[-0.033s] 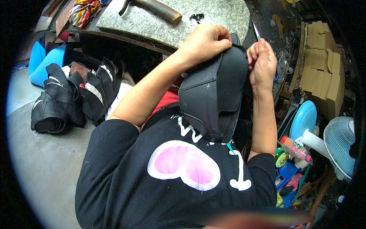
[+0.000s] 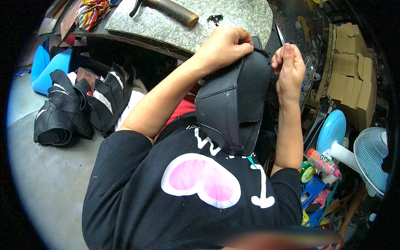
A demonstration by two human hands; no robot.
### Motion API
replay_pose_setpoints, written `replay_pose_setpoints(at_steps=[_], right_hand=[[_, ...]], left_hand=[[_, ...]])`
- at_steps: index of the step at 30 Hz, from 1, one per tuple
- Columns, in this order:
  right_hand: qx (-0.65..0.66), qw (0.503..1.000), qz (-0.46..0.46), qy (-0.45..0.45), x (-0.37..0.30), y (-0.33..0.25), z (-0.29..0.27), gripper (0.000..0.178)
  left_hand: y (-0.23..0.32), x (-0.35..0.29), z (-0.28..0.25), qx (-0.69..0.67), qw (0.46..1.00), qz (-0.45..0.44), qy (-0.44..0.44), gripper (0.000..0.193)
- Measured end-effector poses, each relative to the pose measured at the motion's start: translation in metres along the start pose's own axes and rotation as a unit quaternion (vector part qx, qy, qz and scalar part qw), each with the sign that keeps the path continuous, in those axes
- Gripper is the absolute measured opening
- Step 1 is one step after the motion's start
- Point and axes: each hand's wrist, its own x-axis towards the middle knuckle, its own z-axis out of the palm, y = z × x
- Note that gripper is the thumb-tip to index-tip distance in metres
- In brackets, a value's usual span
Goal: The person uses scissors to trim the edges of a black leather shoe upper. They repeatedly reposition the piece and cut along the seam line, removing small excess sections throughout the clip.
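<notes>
My left hand (image 2: 227, 48) pinches the top edge of a black stitched boot upper (image 2: 225, 100), which hangs against my shirt with its panels and seams facing up. Short frayed threads stick out along its far right edge. To the right of that edge, a small gap away, my right hand (image 2: 290, 68) is closed around a tool with a pointed metal blade (image 2: 280, 34). The blade points away from me; its handle is hidden in my fingers, so I cannot tell its exact kind.
A speckled stone slab (image 2: 246, 16) lies ahead, bearing a hammer (image 2: 171, 10) and black thread scraps (image 2: 215, 18). Rolled black pieces (image 2: 62, 116) sit at left. Cardboard boxes (image 2: 346, 79), a blue stool (image 2: 332, 131), a white fan (image 2: 373, 154) and a pink bottle (image 2: 323, 161) are at right.
My right hand has shifted slightly to the right, away from the boot upper's edge. My left hand and the boot upper stay where they were.
</notes>
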Motion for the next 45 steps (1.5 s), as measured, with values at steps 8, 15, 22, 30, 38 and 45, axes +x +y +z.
replay_pose_setpoints(at_steps=[8,15,22,30,38,45], right_hand=[[-0.42,0.868,-0.255,-0.064,-0.004,-0.012,0.001,0.011],[-0.249,0.967,-0.054,-0.026,-0.006,0.005,0.0,0.016],[0.025,0.993,0.044,-0.106,-0.013,0.006,0.016,0.023],[0.039,0.998,0.027,-0.035,-0.034,-0.001,0.024,0.024],[0.116,0.992,-0.018,0.049,-0.02,-0.032,-0.006,0.034],[-0.32,0.927,-0.18,-0.08,-0.032,-0.034,0.014,0.027]], left_hand=[[-0.002,0.002,0.005,0.01,1.0,0.015,0.012,0.025],[-0.002,0.002,0.005,0.047,0.999,0.019,0.008,0.028],[-0.004,-0.008,-0.01,0.077,0.956,0.281,-0.031,0.036],[0.015,-0.034,-0.006,-0.193,0.975,0.026,-0.105,0.035],[0.01,-0.039,-0.006,-0.362,0.927,-0.095,0.008,0.021],[0.011,-0.036,0.006,-0.394,0.916,-0.071,0.025,0.021]])
